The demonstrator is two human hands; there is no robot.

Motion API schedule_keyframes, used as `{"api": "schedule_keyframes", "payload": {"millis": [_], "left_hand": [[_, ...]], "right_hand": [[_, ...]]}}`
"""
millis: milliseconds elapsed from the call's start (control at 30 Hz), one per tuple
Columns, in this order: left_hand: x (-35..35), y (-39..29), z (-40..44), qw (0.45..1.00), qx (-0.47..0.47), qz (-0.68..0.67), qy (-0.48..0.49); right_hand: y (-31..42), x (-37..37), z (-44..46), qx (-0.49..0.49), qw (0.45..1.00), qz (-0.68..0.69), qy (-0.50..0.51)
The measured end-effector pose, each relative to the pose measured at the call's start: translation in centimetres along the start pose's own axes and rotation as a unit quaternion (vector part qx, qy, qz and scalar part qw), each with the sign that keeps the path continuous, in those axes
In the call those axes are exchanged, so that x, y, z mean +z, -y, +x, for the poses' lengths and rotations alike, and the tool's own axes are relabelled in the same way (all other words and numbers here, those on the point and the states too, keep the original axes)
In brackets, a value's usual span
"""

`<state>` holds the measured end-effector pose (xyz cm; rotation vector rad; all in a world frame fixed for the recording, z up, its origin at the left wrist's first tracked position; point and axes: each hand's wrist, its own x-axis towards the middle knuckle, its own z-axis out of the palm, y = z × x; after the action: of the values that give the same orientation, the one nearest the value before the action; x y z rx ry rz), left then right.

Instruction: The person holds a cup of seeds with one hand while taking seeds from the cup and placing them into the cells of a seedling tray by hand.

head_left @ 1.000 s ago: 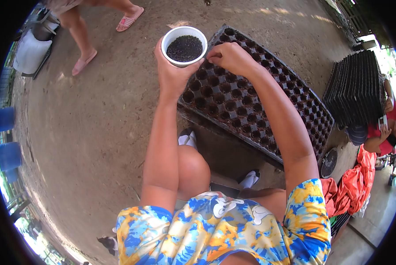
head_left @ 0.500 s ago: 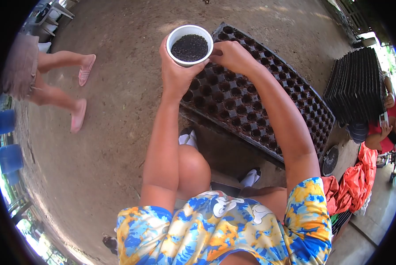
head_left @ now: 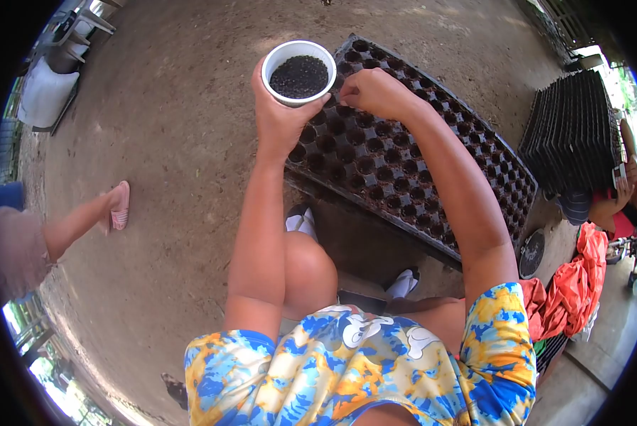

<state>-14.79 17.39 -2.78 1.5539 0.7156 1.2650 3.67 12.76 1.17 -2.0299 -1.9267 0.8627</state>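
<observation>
In my left hand (head_left: 279,126) is a white cup (head_left: 290,101), its fingers and thumb wrapped round the side. Small dark grains, seed-like in look, fill part of the cup (head_left: 299,77). My right hand (head_left: 376,94) is just right of the cup, thumb and fingertips pinched together above the far left end of a black seedling tray (head_left: 411,167). Whatever lies in that pinch is too small to make out. The tray has rows of round cells with dark brown soil in them, and it slants in front of my knees.
A tall stack of black trays (head_left: 570,135) stands at the right, with another person's hand (head_left: 622,186) beside it. Red sheeting (head_left: 574,280) lies below, near a dark round lid-like thing (head_left: 531,254). At the left, a person's leg (head_left: 84,220) in a pink slipper crosses the dirt floor.
My right hand has drawn slightly away from the cup's rim, leaving a small gap. The cup shifted a little left. The walking person moved down and farther left, uncovering a white container.
</observation>
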Motion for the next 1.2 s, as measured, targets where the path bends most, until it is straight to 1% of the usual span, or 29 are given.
{"api": "schedule_keyframes", "payload": {"millis": [133, 233, 333, 433, 733, 833, 933, 1033, 1133, 1200], "left_hand": [[0.02, -0.21, 0.03, 1.000, 0.003, 0.005, 0.000], [0.06, 0.02, 0.04, 1.000, 0.002, 0.004, -0.003], [0.00, 0.26, 0.11, 1.000, 0.004, 0.007, -0.005], [-0.01, 0.19, 0.11, 1.000, 0.003, -0.006, -0.004], [0.02, -0.18, 0.15, 1.000, 0.012, 0.000, -0.006], [0.06, -0.50, 0.13, 1.000, 0.013, -0.005, -0.008], [0.03, -0.26, 0.14, 1.000, 0.011, -0.019, -0.011], [-0.13, -0.02, 0.17, 1.000, 0.017, -0.005, -0.014], [-0.18, 0.24, 0.15, 1.000, 0.011, -0.009, -0.015], [-0.12, 0.33, 0.17, 1.000, 0.012, -0.014, -0.012]], "right_hand": [[-0.07, -0.04, -0.02, -0.007, 1.000, 0.008, 0.021], [-0.22, 0.07, -0.12, -0.014, 1.000, 0.004, 0.001], [-0.14, -0.16, -0.17, -0.027, 0.999, 0.007, 0.024], [0.14, -0.29, -0.31, -0.012, 1.000, 0.013, 0.018], [0.12, -0.03, -0.36, -0.025, 1.000, -0.004, -0.010], [-0.06, 0.18, -0.31, -0.019, 0.999, 0.023, -0.026], [0.13, -0.23, -0.53, -0.019, 0.999, -0.015, -0.030], [-0.04, -0.74, -0.70, -0.019, 0.993, -0.113, 0.036], [0.30, -0.62, -0.95, -0.016, 0.989, -0.138, 0.058], [-0.05, 0.02, -0.85, -0.034, 0.991, -0.117, 0.049]]}}
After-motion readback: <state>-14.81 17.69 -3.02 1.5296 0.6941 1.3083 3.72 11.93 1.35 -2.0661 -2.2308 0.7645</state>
